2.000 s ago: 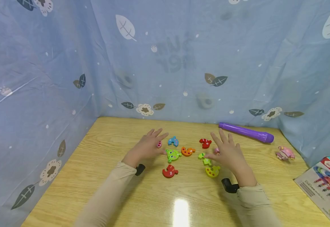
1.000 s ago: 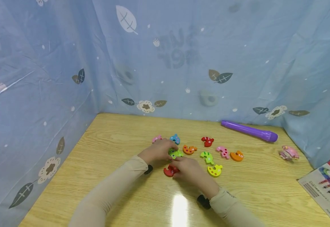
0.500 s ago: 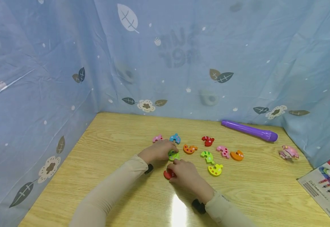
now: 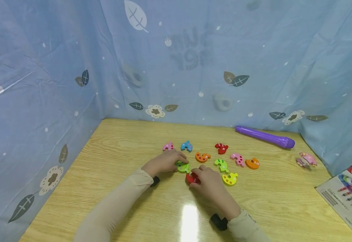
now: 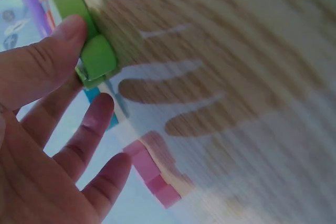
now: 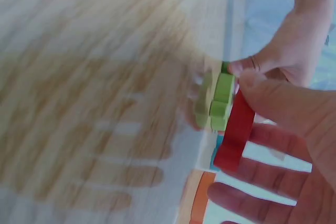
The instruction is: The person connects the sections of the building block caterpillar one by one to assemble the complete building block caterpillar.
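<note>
My left hand [image 4: 166, 161] pinches a green puzzle piece with a face [image 4: 183, 167] between thumb and index finger, down at the tabletop. In the left wrist view the thumb presses the near side of this green piece [image 5: 97, 56], while the other fingers are spread. Just to its right, my right hand [image 4: 210, 180] grips a curved red puzzle piece numbered 2 [image 4: 191, 179]. The right wrist view shows the red piece [image 6: 237, 132] on edge between thumb and fingers, close beside the green piece [image 6: 222, 98]. Part of the red piece is hidden under the fingers.
Around the hands lie pink [image 4: 168, 146], blue [image 4: 186, 146], orange [image 4: 202, 157], red [image 4: 221, 148], green [image 4: 221, 165] and yellow [image 4: 230, 179] pieces. Farther right are another pink piece [image 4: 238, 159], an orange piece [image 4: 252, 163], a purple toy microphone [image 4: 265, 137], a pink toy [image 4: 307, 160] and a box [image 4: 348, 198].
Both hands came down from above the pieces onto the green face piece and the red piece. The face piece has turned and shifted slightly left; the red piece has moved right and a little farther away.
</note>
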{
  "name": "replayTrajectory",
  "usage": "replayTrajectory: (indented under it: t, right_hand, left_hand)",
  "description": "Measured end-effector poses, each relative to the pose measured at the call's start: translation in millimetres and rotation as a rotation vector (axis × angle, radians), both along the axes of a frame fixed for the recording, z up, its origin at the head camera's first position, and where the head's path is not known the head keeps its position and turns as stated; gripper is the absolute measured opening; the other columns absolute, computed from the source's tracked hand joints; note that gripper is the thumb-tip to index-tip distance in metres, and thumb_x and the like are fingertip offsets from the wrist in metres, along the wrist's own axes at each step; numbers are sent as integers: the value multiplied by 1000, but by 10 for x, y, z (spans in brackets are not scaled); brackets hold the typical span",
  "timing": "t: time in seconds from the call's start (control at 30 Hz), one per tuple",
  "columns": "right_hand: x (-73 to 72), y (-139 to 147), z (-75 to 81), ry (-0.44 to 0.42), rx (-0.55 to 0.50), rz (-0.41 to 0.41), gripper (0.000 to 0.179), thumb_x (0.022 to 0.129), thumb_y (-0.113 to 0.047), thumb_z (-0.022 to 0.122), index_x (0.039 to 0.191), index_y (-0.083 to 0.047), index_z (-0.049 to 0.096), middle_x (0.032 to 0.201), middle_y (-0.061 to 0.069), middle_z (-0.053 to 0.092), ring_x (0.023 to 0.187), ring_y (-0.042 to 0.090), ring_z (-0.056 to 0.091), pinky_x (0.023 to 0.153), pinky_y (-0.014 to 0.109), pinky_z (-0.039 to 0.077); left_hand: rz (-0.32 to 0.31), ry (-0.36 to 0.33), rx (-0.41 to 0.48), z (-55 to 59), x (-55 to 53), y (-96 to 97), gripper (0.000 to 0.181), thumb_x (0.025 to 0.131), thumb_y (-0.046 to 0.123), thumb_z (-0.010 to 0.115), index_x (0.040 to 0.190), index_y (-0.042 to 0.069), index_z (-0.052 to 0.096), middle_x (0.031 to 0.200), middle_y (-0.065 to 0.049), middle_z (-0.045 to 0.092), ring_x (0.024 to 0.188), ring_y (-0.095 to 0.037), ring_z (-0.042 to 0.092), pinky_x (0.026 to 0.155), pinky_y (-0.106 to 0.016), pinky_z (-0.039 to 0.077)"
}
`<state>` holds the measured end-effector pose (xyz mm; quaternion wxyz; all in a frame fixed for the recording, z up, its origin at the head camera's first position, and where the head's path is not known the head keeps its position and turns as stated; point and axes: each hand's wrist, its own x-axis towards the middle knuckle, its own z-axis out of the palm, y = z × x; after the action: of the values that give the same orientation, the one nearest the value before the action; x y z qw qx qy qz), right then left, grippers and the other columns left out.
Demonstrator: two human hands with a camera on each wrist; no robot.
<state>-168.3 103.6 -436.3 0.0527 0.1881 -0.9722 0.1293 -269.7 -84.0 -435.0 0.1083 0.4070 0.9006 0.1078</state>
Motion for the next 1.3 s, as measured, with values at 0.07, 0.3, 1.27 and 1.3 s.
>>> replayTrajectory:
  t: [0.07,0.3,1.27,1.3]
  right_hand:
    - [-2,-11,13,6,-4,-36,46,72,-37,76,110,-11,66,92,4,58,77,19,55,57,33,46]
    - [-17,-90,14,-11,-49,-54,48,70,-24,79,114,-10,64,97,5,58,80,19,57,61,35,48]
    - [-119,-215,-76,-117,-105,-73,38,67,-18,80,100,-5,64,88,2,55,76,16,52,61,31,47]
    - [-119,-220,-85,-111,-107,-72,38,67,-18,80,99,-5,64,87,2,55,76,16,52,60,31,47]
  left_hand:
    - [4,-32,23,-9,9,-13,53,77,-3,66,125,20,60,130,1,54,122,-20,45,104,-35,35]
    - [22,-115,83,-11,27,-45,53,75,-7,65,122,16,62,127,-1,54,121,-19,47,102,-32,37]
    - [-54,-145,135,-44,5,-65,59,68,-20,53,116,12,65,123,-1,57,121,-17,47,102,-31,37]
    - [-51,-149,134,-45,9,-69,59,68,-20,53,116,12,65,123,-1,57,121,-17,47,102,-31,37]
